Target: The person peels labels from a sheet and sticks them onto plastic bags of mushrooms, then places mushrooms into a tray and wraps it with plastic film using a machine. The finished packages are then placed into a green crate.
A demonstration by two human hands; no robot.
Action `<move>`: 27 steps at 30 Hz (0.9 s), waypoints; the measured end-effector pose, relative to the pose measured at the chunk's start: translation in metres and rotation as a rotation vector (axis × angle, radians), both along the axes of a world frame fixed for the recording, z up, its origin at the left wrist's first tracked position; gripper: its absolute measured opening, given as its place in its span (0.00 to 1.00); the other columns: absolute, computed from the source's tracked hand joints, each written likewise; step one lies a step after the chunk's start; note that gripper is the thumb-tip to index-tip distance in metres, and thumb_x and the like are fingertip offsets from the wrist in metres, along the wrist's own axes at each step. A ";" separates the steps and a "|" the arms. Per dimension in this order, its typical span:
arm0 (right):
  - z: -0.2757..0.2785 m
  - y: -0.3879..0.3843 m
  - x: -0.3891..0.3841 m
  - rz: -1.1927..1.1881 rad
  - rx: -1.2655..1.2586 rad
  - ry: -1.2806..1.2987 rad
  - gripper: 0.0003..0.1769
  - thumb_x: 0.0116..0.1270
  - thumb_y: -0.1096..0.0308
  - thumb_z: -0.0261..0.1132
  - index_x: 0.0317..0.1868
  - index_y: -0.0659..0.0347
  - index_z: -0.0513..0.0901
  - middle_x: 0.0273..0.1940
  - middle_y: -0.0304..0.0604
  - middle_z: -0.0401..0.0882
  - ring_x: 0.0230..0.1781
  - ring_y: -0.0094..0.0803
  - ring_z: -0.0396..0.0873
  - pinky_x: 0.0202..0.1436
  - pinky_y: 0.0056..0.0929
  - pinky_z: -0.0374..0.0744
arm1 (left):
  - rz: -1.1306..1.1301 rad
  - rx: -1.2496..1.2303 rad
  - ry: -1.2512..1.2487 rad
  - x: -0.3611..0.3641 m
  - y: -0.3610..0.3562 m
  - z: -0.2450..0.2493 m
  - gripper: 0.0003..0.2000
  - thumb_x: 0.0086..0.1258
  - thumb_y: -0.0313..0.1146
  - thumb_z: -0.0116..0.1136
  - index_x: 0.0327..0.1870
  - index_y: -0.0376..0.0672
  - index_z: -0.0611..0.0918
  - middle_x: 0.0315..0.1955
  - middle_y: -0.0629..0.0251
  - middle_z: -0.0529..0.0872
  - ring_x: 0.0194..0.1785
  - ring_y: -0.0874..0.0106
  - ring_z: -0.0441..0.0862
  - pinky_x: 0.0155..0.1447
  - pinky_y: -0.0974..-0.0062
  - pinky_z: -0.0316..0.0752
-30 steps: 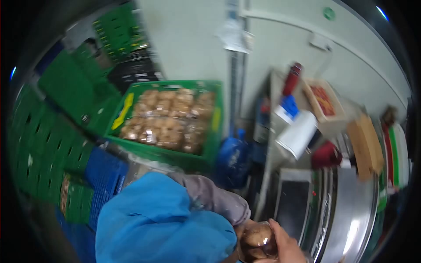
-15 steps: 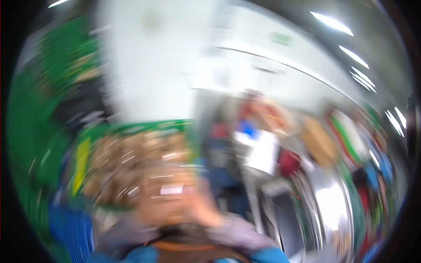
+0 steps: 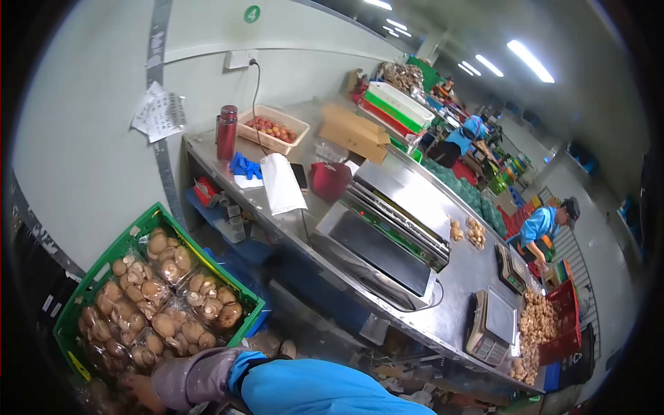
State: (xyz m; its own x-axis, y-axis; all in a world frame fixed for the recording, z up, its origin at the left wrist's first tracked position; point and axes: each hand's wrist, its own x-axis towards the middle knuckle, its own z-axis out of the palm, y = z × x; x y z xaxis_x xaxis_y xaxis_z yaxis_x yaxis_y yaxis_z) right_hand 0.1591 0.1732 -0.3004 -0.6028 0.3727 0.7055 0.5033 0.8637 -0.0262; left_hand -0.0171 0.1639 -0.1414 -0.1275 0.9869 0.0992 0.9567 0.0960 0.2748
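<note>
My right hand (image 3: 142, 393) reaches in from the lower edge, at the near left corner of a green crate (image 3: 238, 330). Its fingers are dim and partly hidden beside a blurred, clear-wrapped mushroom pack (image 3: 97, 398); whether they grip it does not show. Several clear-wrapped packs of brown mushrooms (image 3: 166, 321) fill the crate. A grey cuff and blue sleeve cover my right arm. My left hand is out of view.
Right of the crate runs a steel table (image 3: 277, 238) bearing a wrapping machine (image 3: 387, 249), a scale (image 3: 491, 325), a red flask (image 3: 227, 131) and a basket of small red fruit (image 3: 277, 131). Loose mushrooms (image 3: 536, 325) lie at its far right, near a co-worker (image 3: 543, 225).
My view has swung right and sharpened, so the crate sits lower left. Both hands were in front over a blurred brown pack with a white label; only my right hand shows now.
</note>
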 end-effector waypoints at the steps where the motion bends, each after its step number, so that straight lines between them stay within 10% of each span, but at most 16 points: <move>1: -0.013 0.002 0.000 0.066 0.051 0.071 0.17 0.60 0.46 0.58 0.43 0.44 0.81 0.51 0.36 0.77 0.52 0.43 0.73 0.53 0.61 0.67 | -0.078 0.027 0.027 -0.003 -0.002 -0.009 0.51 0.50 0.56 0.69 0.68 0.33 0.56 0.62 0.43 0.65 0.61 0.49 0.67 0.62 0.53 0.68; 2: 0.048 -0.032 0.034 -0.005 -0.130 0.038 0.22 0.49 0.64 0.66 0.46 0.59 0.79 0.48 0.53 0.77 0.50 0.48 0.75 0.51 0.41 0.75 | 0.083 -0.231 -0.180 0.015 -0.008 0.007 0.51 0.51 0.57 0.68 0.70 0.35 0.54 0.64 0.44 0.62 0.65 0.50 0.62 0.65 0.54 0.64; 9: 0.018 -0.024 0.033 -0.011 -0.283 0.000 0.22 0.61 0.42 0.56 0.51 0.40 0.78 0.56 0.35 0.74 0.61 0.44 0.65 0.56 0.67 0.61 | -0.034 -0.142 -0.221 -0.002 0.001 -0.040 0.48 0.53 0.60 0.64 0.68 0.36 0.60 0.65 0.41 0.60 0.67 0.49 0.58 0.69 0.54 0.56; 15: 0.019 -0.023 0.034 -0.061 -0.392 -0.203 0.30 0.64 0.39 0.52 0.62 0.43 0.71 0.63 0.36 0.67 0.65 0.46 0.59 0.65 0.58 0.56 | -0.343 -0.200 -0.425 0.011 -0.013 -0.029 0.46 0.60 0.66 0.50 0.69 0.36 0.57 0.67 0.41 0.57 0.71 0.47 0.51 0.72 0.55 0.48; 19: 0.014 -0.030 0.036 -0.069 -0.334 -0.197 0.28 0.62 0.38 0.53 0.58 0.40 0.75 0.58 0.34 0.73 0.62 0.46 0.63 0.62 0.57 0.58 | -0.264 0.080 0.323 0.006 -0.015 -0.068 0.46 0.61 0.70 0.40 0.70 0.38 0.55 0.68 0.42 0.53 0.69 0.43 0.52 0.70 0.47 0.49; 27: 0.027 -0.033 0.039 -0.071 -0.345 -0.034 0.26 0.59 0.40 0.56 0.53 0.42 0.77 0.55 0.37 0.75 0.61 0.45 0.66 0.58 0.56 0.64 | -0.511 0.039 -0.222 -0.050 0.022 -0.137 0.27 0.72 0.46 0.44 0.69 0.44 0.61 0.67 0.38 0.55 0.68 0.43 0.55 0.68 0.53 0.56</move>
State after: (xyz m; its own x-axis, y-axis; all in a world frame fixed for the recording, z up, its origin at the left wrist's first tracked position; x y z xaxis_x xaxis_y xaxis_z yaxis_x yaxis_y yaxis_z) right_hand 0.1983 0.1401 -0.2739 -0.5879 0.6275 0.5106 0.5679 0.7696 -0.2919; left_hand -0.0674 0.1856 -0.2782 0.3442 0.9248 0.1620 0.7976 -0.3791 0.4692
